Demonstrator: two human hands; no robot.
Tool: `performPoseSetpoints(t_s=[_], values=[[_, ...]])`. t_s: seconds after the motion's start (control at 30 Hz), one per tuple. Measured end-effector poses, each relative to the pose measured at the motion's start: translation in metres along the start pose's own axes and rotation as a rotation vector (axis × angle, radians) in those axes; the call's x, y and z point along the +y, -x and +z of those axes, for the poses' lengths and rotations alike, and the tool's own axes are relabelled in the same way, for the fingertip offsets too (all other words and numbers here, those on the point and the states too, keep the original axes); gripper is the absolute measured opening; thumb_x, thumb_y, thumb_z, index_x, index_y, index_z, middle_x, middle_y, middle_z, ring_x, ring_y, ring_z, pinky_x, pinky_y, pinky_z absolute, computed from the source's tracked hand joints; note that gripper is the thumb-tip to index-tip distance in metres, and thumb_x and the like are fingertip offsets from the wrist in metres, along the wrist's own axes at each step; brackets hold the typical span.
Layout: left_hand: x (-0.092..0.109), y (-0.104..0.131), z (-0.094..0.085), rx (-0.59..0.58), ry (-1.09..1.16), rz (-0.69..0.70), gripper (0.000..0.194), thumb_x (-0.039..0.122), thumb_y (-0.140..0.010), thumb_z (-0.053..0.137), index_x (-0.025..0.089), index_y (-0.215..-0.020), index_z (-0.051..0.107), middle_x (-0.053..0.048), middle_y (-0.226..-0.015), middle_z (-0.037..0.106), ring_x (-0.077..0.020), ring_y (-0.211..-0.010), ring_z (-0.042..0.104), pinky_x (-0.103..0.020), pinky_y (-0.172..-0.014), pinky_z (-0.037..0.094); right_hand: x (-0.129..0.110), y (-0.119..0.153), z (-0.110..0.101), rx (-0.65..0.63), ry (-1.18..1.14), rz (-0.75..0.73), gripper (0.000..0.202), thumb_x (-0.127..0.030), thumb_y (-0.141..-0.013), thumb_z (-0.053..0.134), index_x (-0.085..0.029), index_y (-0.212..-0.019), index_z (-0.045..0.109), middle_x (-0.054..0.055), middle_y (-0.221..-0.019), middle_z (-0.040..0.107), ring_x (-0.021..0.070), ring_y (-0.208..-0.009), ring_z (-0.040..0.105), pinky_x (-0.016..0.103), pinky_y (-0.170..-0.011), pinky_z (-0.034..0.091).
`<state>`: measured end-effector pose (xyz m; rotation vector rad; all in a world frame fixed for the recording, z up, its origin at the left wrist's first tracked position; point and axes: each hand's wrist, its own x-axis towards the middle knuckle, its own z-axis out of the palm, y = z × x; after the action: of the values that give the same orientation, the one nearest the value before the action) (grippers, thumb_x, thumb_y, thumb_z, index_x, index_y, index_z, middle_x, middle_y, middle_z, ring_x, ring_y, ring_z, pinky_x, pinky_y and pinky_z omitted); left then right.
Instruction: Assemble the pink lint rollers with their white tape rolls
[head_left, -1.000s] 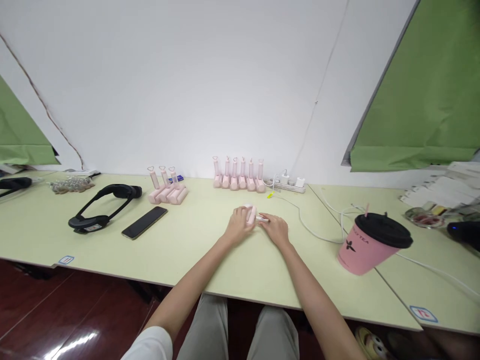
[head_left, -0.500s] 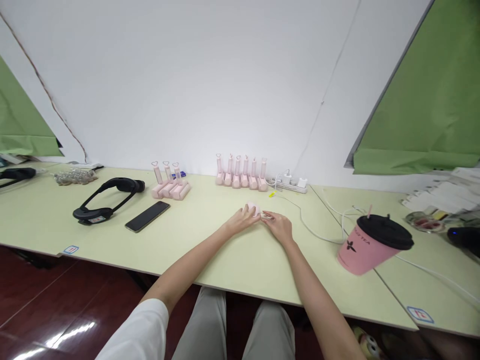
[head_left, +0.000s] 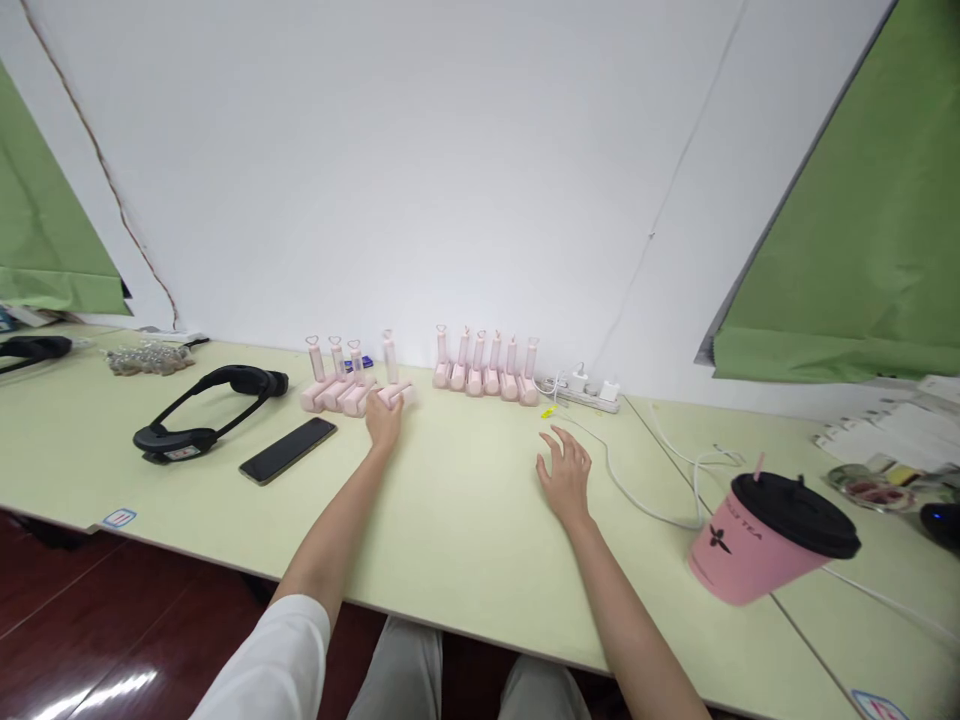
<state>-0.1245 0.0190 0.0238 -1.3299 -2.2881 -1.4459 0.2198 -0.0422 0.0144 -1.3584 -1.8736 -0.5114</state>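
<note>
My left hand (head_left: 384,422) grips the block-like base of a pink piece with an upright clear tube (head_left: 390,362), topped by a small loop. It holds this piece on the table, at the right end of a row of 3 similar pink pieces (head_left: 335,396) with heart-shaped loops. My palm and fingers hide part of the base. Over the middle of the table, my right hand (head_left: 566,472) has its fingers apart and nothing in them. Another row of several pink pieces (head_left: 475,380) stands near the wall, between and beyond my hands.
A black phone (head_left: 289,450) and a black headset (head_left: 210,410) lie on the left. At the right, a pink lidded cup (head_left: 765,545) stands beside white cables (head_left: 637,505). A power strip (head_left: 592,397) sits by the wall. Clear bags (head_left: 148,358) lie far left.
My left hand has moved left with the pink piece, from the table's middle to the left row. My right hand has come away from it, fingers now spread.
</note>
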Motion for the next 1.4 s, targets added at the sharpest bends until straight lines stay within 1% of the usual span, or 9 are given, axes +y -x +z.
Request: performPoseSetpoints(t_s=[0.17,0.47,0.6,0.7,0.8,1.0,1.1,1.2,1.4], values=[[-0.035,-0.021,0.005,0.051,-0.347,0.024,0.045,0.039,-0.077,0.046,0.006,-0.108,0.044,-0.023,-0.113,0.046,-0.0363,-0.110,0.037,-0.050,-0.086,0.032,0.003,-0.002,0.005,-0.047,0.018,0.009,0.034,-0.017,-0.079,0.039,-0.023,-0.110,0.051,0.007,-0.125,0.045,0.0215,-0.119,0.035,0.041,-0.096,0.023],[-0.045,-0.027,0.023,0.173,-0.228,0.047,0.050,0.043,-0.081,0.044,0.009,-0.117,0.037,-0.017,-0.131,0.033,-0.0363,-0.122,0.020,-0.058,-0.095,0.017,0.009,-0.002,0.012,-0.065,0.013,0.044,0.032,-0.017,-0.079,0.038,-0.024,-0.107,0.053,0.007,-0.124,0.045,0.0222,-0.118,0.035,0.040,-0.092,0.027],[-0.031,-0.022,0.013,0.187,-0.291,0.102,0.051,0.040,-0.082,0.042,0.008,-0.121,0.034,-0.020,-0.133,0.028,-0.0331,-0.124,0.020,-0.055,-0.099,0.013,0.008,-0.003,0.012,-0.062,-0.001,0.050,0.032,-0.017,-0.079,0.039,-0.023,-0.108,0.053,0.008,-0.124,0.045,0.0229,-0.117,0.036,0.041,-0.093,0.027],[-0.008,-0.017,0.017,0.071,-0.305,0.312,0.043,0.032,-0.083,0.038,0.013,-0.122,0.038,-0.016,-0.135,0.028,-0.0295,-0.124,0.023,-0.049,-0.101,0.014,0.006,-0.004,0.010,-0.065,-0.010,0.046,0.033,-0.017,-0.079,0.039,-0.023,-0.108,0.053,0.008,-0.124,0.045,0.0231,-0.117,0.036,0.041,-0.093,0.027],[0.021,-0.019,0.039,-0.149,-0.262,0.521,0.041,0.024,-0.082,0.037,0.018,-0.122,0.041,-0.012,-0.134,0.032,-0.0263,-0.123,0.028,-0.042,-0.100,0.023,0.006,-0.004,0.010,-0.080,-0.011,0.036,0.032,-0.016,-0.079,0.039,-0.023,-0.107,0.053,0.007,-0.123,0.045,0.0224,-0.117,0.036,0.040,-0.093,0.028],[0.062,-0.046,0.103,-0.327,-0.253,0.511,0.056,0.015,-0.079,0.034,0.023,-0.134,0.027,-0.011,-0.140,0.025,-0.0294,-0.130,0.015,-0.049,-0.097,0.027,0.012,-0.004,0.015,-0.106,-0.032,0.024,0.030,-0.013,-0.078,0.039,-0.024,-0.101,0.056,0.007,-0.120,0.048,0.0215,-0.116,0.039,0.038,-0.090,0.033],[0.063,-0.056,0.125,-0.438,-0.283,0.463,0.054,0.015,-0.079,0.033,0.025,-0.133,0.031,-0.012,-0.140,0.027,-0.0342,-0.130,0.015,-0.059,-0.093,0.024,0.016,-0.003,0.020,-0.117,-0.041,0.034,0.029,-0.011,-0.078,0.038,-0.025,-0.096,0.057,0.006,-0.119,0.049,0.0217,-0.115,0.040,0.038,-0.088,0.035],[0.056,-0.056,0.135,-0.441,-0.341,0.479,0.049,0.017,-0.079,0.035,0.025,-0.127,0.040,-0.014,-0.135,0.034,-0.0375,-0.127,0.021,-0.065,-0.092,0.016,0.019,-0.001,0.024,-0.153,-0.070,0.040,0.029,-0.009,-0.077,0.038,-0.025,-0.090,0.058,0.006,-0.115,0.051,0.0218,-0.111,0.043,0.037,-0.084,0.038],[0.040,-0.044,0.110,-0.343,-0.397,0.531,0.030,0.023,-0.080,0.039,0.019,-0.107,0.053,-0.016,-0.112,0.049,-0.0324,-0.116,0.037,-0.063,-0.094,0.013,0.020,0.002,0.027,-0.202,-0.148,0.031,0.026,-0.007,-0.074,0.041,-0.023,-0.083,0.060,0.006,-0.109,0.054,0.0210,-0.105,0.047,0.035,-0.077,0.041]])
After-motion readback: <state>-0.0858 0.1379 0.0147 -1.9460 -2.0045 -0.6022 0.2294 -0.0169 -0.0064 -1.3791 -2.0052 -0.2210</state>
